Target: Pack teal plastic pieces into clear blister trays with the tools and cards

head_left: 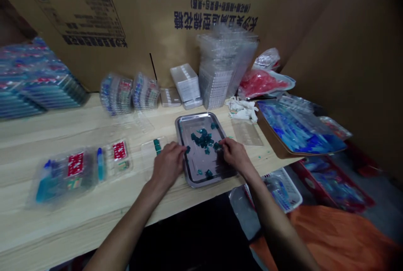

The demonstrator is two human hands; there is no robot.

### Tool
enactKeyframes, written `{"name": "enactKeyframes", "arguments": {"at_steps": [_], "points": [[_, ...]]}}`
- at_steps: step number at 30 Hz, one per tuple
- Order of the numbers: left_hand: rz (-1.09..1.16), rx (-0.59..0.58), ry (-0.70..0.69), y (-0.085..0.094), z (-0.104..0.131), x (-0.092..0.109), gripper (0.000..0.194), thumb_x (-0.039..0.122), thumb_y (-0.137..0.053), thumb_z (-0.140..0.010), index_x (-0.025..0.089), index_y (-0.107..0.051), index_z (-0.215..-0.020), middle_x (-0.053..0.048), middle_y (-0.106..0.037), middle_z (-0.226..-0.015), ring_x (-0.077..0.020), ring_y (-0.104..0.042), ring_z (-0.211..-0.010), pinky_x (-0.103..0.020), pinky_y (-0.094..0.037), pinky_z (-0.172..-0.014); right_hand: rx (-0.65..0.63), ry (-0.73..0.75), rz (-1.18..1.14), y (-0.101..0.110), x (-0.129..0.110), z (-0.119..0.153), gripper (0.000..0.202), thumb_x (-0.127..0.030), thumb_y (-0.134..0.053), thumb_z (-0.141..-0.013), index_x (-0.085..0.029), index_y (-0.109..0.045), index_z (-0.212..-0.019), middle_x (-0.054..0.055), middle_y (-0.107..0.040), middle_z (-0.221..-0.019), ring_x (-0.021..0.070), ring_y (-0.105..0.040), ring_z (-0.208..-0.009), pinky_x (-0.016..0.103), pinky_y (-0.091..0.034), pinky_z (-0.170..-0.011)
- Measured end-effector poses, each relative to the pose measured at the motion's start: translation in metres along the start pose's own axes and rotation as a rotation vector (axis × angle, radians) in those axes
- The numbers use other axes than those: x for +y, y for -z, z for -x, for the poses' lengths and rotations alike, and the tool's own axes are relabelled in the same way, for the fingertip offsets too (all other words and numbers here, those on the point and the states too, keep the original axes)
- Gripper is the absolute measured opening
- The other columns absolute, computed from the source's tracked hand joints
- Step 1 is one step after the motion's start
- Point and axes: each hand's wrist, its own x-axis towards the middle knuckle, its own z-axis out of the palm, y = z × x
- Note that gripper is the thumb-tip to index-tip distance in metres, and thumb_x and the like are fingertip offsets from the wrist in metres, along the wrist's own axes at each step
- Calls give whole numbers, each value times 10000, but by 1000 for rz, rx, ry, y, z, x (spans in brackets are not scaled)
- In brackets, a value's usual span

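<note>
A metal tray lies on the table in front of me, with several dark green glossy pieces scattered in it. At the tray's left rim my left hand is closed in a pinch, a small green piece at its fingertips. My right hand reaches over the right rim, thumb and finger pinched beside another green piece; whether it grips that piece is unclear. Left of the tray, partly behind my left hand, lies a clear plastic tray with green pieces in a slot.
Clear plastic packs and a blue pen-like tube lie at left. Stacked clear trays stand at the back against a cardboard box. An open carton of blue items is at right, above a white basket.
</note>
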Motion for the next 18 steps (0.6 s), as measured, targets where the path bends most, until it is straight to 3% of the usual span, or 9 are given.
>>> {"name": "enactKeyframes", "arguments": {"at_steps": [4,8,13,18], "points": [[-127,-223,-47,-36,-47,37,258,156,-479,-924,199,-670,-1091,-81,-662,-1075,-219,-620,-968,-340,-507,-835,-35,10,277,-9,-11,-3,301,-124,-462,-866,-98,-598,-1134,166,-644,-1084,259,-594,-1011,331,-431,-866],[-185,-322,-149,-62,-75,44,293,102,-457,-907,163,-667,-1101,-128,-646,-1142,-258,-606,-1024,-389,-491,-877,-108,23,387,-13,-16,-5,233,-136,-482,-864,-122,-601,-1064,157,-615,-1072,275,-564,-1015,353,-425,-851],[83,-175,-96,-62,-79,22,234,117,-560,-841,160,-706,-1018,-104,-711,-1047,-267,-631,-1015,-418,-468,-947,40,30,94,-11,0,-7,223,-130,-466,-871,-156,-610,-1040,109,-633,-998,215,-578,-928,321,-433,-847],[458,-32,90,-52,-76,13,257,185,-544,-861,182,-717,-1052,-49,-749,-902,-194,-673,-778,-342,-530,-776,52,64,-318,-8,7,-12,263,-192,-472,-866,-162,-625,-1079,48,-647,-887,169,-583,-797,292,-468,-761]]}}
